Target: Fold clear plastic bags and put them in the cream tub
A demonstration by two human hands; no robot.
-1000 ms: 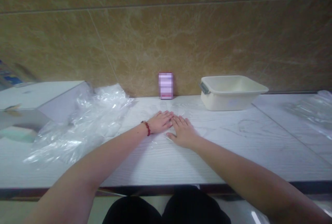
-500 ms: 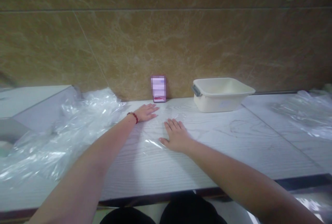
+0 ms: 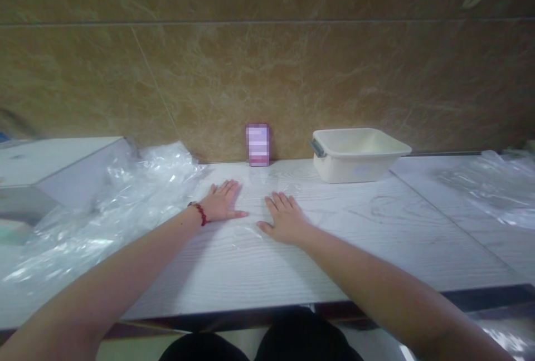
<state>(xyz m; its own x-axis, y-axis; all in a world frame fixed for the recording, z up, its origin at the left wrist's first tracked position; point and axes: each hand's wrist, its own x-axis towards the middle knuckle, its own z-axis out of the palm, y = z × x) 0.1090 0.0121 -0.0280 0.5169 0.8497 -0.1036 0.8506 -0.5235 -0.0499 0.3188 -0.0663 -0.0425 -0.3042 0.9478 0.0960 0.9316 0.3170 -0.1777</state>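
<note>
A thin clear plastic sheet or bag lies on the pale wood-grain table, its edges hard to make out. My left hand, with a red bead bracelet at the wrist, rests palm down with fingers spread near the sheet's left side. Palm down too, my right hand presses on the clear plastic with its fingers apart. Neither hand grips anything. Beyond them a phone stands upright against the wall.
A cream plastic tub with a grey handle is at the back right. Crumpled clear plastic and a white box are on the left. More clear plastic lies far right.
My left hand has moved left and towards me, its thumb now stretched out to the right. My right hand has stayed in place. The view has shifted slightly.
</note>
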